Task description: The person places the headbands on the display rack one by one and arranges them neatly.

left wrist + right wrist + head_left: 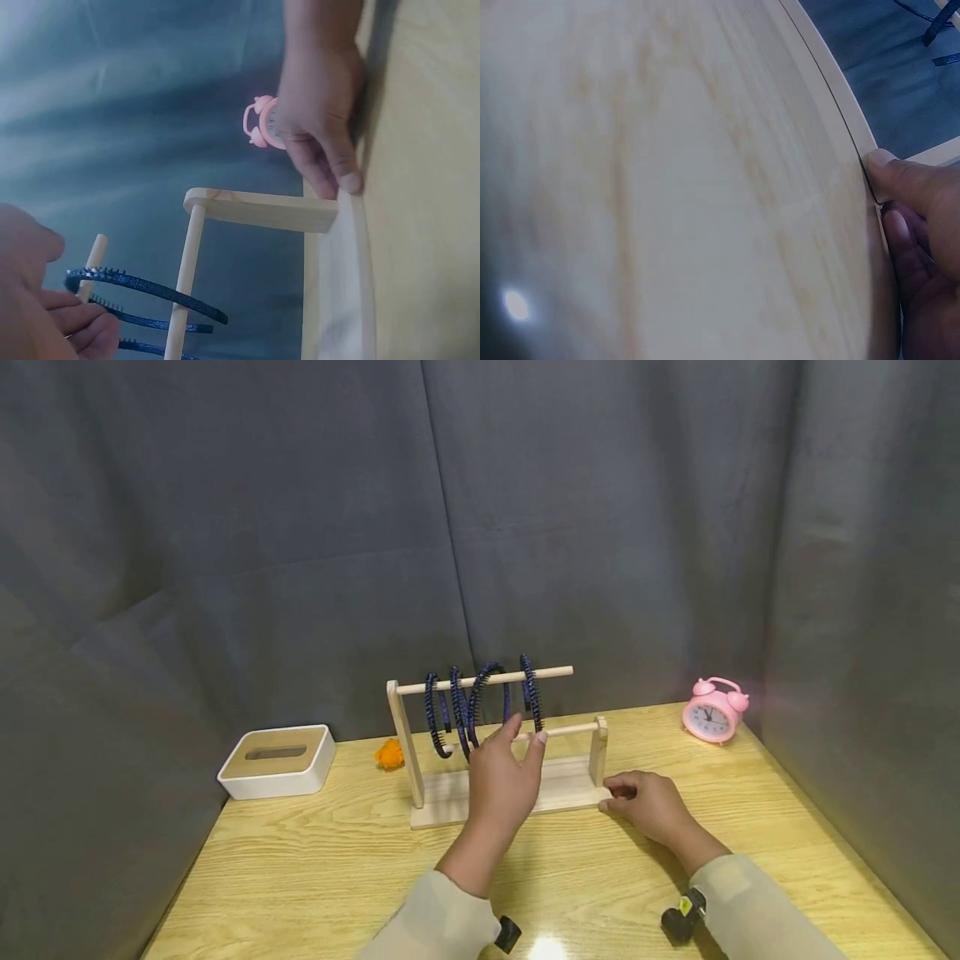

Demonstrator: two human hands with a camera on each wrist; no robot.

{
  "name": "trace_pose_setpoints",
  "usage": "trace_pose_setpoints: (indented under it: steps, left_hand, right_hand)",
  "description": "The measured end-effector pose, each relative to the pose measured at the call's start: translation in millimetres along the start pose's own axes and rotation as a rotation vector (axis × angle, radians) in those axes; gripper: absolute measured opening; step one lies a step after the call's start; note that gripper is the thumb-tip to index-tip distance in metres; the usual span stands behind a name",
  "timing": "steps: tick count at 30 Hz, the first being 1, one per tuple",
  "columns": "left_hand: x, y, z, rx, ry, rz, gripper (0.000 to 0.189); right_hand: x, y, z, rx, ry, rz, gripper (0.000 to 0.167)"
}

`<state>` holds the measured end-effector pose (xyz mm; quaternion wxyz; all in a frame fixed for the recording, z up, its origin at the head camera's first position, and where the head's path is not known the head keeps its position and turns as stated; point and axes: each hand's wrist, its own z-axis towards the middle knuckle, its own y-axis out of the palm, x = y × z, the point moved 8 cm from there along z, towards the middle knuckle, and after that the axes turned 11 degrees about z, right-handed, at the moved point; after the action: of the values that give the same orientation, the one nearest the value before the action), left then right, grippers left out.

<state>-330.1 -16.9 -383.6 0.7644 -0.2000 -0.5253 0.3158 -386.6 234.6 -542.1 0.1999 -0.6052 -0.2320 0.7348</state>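
A wooden rack (438, 810) with two rods stands on the table. Several dark blue, toothed headbands (430, 718) hang from its upper rod (553, 672). Just in front of them is my left hand (504, 777), thumb and index finger spread apart with nothing between them. In the left wrist view, the fingers of that hand overlap the lower part of the rod's free end, close by one headband (150, 286). My right hand (651, 806) pinches the right end of the rack's base, thumb at the front edge, as the right wrist view also shows.
Left of the rack is a white tissue box (273, 785) with a wood-coloured lid. A small orange thing (389, 754) lies by the left upright. At the back right stands a pink alarm clock (712, 714). Grey curtains (300, 527) enclose the table's back and sides.
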Motion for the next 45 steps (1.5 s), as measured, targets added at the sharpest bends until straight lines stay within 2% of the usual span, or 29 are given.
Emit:
trace_pose_setpoints:
  steps: [3, 6, 9, 12, 15, 22, 24, 27, 29, 32, 34, 36, 39, 40, 42, 45]
  left_hand:
    - [-3.6, -5.6, -18.7, -0.008, 0.057, 0.102, 0.047]
    - [-14.4, -12.0, -34.2, -0.031, 0.096, 0.187, 0.040]
    - [-33.0, -18.3, -45.0, -0.089, 0.125, 0.267, 0.036]
    - [-60.0, -25.5, -53.1, -0.172, 0.131, 0.324, 0.033]
    - [-92.0, -37.5, -59.5, -0.225, 0.103, 0.361, 0.032]
    - [-166.2, -84.3, -66.7, -0.197, -0.076, 0.442, 0.028]
    - [-182.4, -93.5, -70.2, -0.199, -0.120, 0.444, 0.026]
    - [-195.8, -97.4, -75.6, -0.206, -0.145, 0.434, 0.026]
    - [-194.5, -95.6, -78.0, -0.196, -0.122, 0.429, 0.026]
    - [-173.8, -91.5, -79.0, -0.152, -0.014, 0.401, 0.030]
    - [-148.3, -91.2, -77.1, -0.099, 0.115, 0.377, 0.038]
    - [-116.8, -92.5, -72.9, -0.043, 0.280, 0.368, 0.047]
    - [-72.6, -93.5, -61.7, 0.034, 0.509, 0.429, 0.061]
    - [-60.8, -92.5, -56.6, 0.048, 0.561, 0.464, 0.066]
    - [-42.2, -88.3, -43.7, 0.049, 0.616, 0.543, 0.074]
    - [-27.7, -78.3, -21.5, -0.002, 0.604, 0.667, 0.085]
  right_hand:
    - [-0.9, 0.3, 0.1, -0.005, -0.001, -0.007, 0.033]
    - [-0.8, 0.8, -0.2, -0.008, 0.007, -0.010, 0.034]
    - [-0.1, 0.4, -0.6, -0.011, 0.005, -0.011, 0.034]
    - [1.3, -0.4, -1.7, -0.015, 0.007, -0.010, 0.036]
    - [3.5, -1.9, -2.9, -0.017, 0.014, -0.013, 0.037]
    - [2.1, -2.8, -6.3, -0.036, 0.007, -0.009, 0.040]
    - [0.6, -3.8, -7.2, -0.033, -0.001, -0.015, 0.040]
    - [0.2, -5.9, -8.0, -0.026, -0.003, -0.021, 0.040]
    - [1.0, -6.7, -7.6, -0.025, -0.002, -0.020, 0.040]
    - [1.8, -5.5, -7.0, -0.030, 0.004, -0.014, 0.040]
    - [2.5, -4.2, -5.9, -0.033, 0.012, -0.012, 0.039]
    - [2.3, -3.4, -4.5, -0.036, 0.008, -0.015, 0.039]
    - [1.7, -2.8, -2.4, -0.034, 0.009, -0.015, 0.038]
    - [1.1, -2.5, -1.9, -0.036, 0.007, -0.014, 0.038]
    - [0.6, -1.5, -1.3, -0.037, 0.013, -0.012, 0.037]
    - [-0.1, 0.5, -1.2, -0.038, 0.020, -0.001, 0.036]
